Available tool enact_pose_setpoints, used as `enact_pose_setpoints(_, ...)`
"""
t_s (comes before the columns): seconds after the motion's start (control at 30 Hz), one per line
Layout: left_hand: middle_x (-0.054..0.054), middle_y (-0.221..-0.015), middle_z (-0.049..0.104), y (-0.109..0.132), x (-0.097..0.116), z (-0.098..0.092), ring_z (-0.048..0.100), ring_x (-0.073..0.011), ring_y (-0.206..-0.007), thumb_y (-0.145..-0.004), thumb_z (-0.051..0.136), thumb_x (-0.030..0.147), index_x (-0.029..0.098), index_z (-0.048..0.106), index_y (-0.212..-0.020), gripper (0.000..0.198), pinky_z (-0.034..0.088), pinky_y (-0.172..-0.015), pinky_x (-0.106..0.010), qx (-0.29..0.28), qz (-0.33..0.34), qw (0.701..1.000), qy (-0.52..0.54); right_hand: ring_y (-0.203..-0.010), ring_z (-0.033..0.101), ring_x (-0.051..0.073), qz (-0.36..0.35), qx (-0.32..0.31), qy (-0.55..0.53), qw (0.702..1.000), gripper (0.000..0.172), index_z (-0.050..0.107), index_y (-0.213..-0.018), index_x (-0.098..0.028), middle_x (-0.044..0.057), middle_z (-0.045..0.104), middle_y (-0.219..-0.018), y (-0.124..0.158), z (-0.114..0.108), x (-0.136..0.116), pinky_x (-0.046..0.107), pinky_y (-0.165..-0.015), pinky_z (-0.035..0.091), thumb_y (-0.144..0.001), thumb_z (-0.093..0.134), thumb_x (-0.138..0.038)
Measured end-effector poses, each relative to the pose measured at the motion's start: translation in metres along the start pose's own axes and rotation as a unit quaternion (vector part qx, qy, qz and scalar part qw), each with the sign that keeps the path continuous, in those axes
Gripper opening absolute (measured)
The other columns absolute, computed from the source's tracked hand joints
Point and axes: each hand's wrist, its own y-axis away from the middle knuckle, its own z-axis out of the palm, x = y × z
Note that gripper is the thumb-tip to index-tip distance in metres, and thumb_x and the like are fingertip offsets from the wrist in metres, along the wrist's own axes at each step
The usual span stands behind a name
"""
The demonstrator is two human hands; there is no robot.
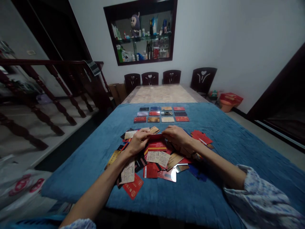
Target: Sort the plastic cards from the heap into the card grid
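Card [156, 136], red, pinched between left hand [140, 140] and right hand [177, 135]; card pile's [133, 187] lettering too small; twelve o'clock, wall cabinet [140, 6] holds plush toy [135, 24].

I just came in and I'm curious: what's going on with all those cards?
A person is holding a red card between the left hand and the right hand. Under and around the hands, a messy card pile lies on a blue cloth. Farther along the cloth, beyond the hands, twelve cards lie flat in three rows of four.
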Motion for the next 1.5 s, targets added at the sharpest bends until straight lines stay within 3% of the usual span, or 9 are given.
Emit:
enact_pose_setpoints(0.33,-0.006,-0.095,0.067,-0.001,-0.004,0.004,0.063,-0.0187,-0.095,-0.085,0.052,0.006,0.017,0.07,-0.093,0.023,0.053,-0.087,-0.034,0.012,-0.022,0.999,-0.028,-0.084,0.058,0.017,0.057,-0.015,0.022,0.998,0.024,0.068,-0.108,-0.018,0.008,0.068,-0.093,-0.001,0.009,-0.006,0.027,-0.073,0.039,-0.092,0.052,-0.015)
enact_pose_setpoints(0.57,-0.008,-0.104,0.066,0.001,-0.008,0.006,0.061,-0.0208,-0.103,-0.085,0.052,0.007,0.018,0.067,-0.108,0.03,0.052,-0.094,-0.039,0.041,-0.037,0.998,-0.032,-0.083,0.057,0.018,0.078,0.029,0.0,0.997,0.027,0.063,-0.118,-0.019,0.008,0.066,-0.096,0.0,0.01,-0.01,0.029,-0.075,0.042,-0.093,0.052,-0.016)
enact_pose_setpoints(0.7,-0.009,-0.112,0.066,0.002,-0.007,0.006,0.062,-0.0206,-0.106,-0.085,0.051,0.007,0.019,0.064,-0.117,0.036,0.051,-0.098,-0.039,0.056,-0.04,0.998,-0.014,-0.086,0.056,0.02,0.054,0.057,-0.001,0.997,0.032,0.06,-0.121,-0.02,0.008,0.066,-0.095,-0.001,0.013,-0.011,0.031,-0.076,0.041,-0.093,0.05,-0.011)
enact_pose_setpoints(0.87,-0.008,-0.112,0.068,0.002,-0.008,0.009,0.063,-0.0207,-0.107,-0.086,0.052,0.009,0.019,0.065,-0.114,0.033,0.051,-0.099,-0.039,0.076,-0.049,0.996,-0.008,-0.094,0.054,0.023,0.013,0.063,0.025,0.998,0.037,0.057,-0.126,-0.018,0.01,0.067,-0.101,-0.002,0.018,-0.01,0.034,-0.077,0.04,-0.089,0.058,-0.013)
enact_pose_setpoints(1.1,-0.008,-0.109,0.07,0.001,-0.007,0.01,0.065,-0.0212,-0.104,-0.085,0.054,0.01,0.019,0.066,-0.112,0.031,0.053,-0.096,-0.039,0.096,-0.051,0.994,-0.011,-0.098,0.052,0.027,0.01,0.073,0.083,0.994,0.05,0.052,-0.132,-0.018,0.012,0.062,-0.105,-0.001,0.018,-0.016,0.036,-0.079,0.041,-0.083,0.062,-0.014)
enact_pose_setpoints(1.5,-0.008,-0.109,0.067,0.0,0.002,0.006,0.061,-0.0216,-0.104,-0.085,0.056,0.009,0.019,0.062,-0.117,0.035,0.051,-0.096,-0.04,0.078,-0.026,0.996,-0.039,-0.097,0.053,0.027,0.006,0.084,0.104,0.991,0.045,0.054,-0.128,-0.015,0.014,0.063,-0.107,-0.001,0.014,-0.018,0.037,-0.08,0.042,-0.084,0.055,-0.014)
